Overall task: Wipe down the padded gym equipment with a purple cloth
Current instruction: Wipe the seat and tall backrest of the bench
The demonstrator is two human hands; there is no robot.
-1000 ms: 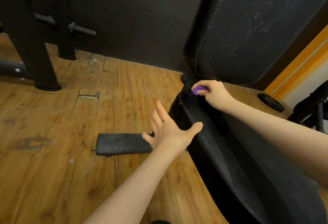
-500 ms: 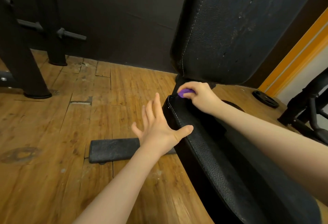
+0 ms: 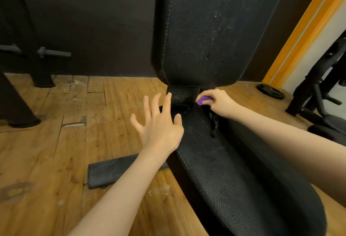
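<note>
A black padded seat (image 3: 228,176) runs from the lower right up to a black padded backrest (image 3: 202,30) that stands upright in the middle. My right hand (image 3: 217,103) grips a bunched purple cloth (image 3: 203,100) at the joint between seat and backrest; only a small part of the cloth shows past my fingers. My left hand (image 3: 159,123) is spread with straight fingers over the seat's left edge, its thumb over the pad; whether it touches is unclear.
The floor is worn wooden planks (image 3: 56,142). A flat black foot bar (image 3: 116,172) lies on it left of the seat. Black rack posts (image 3: 18,95) with pegs stand at far left. A weight plate (image 3: 270,90) and another machine's frame (image 3: 322,95) are at right.
The view swung so the backrest is now central. My right hand with the cloth shifted right along the seat joint. My left hand lifted and moved forward over the seat's edge.
</note>
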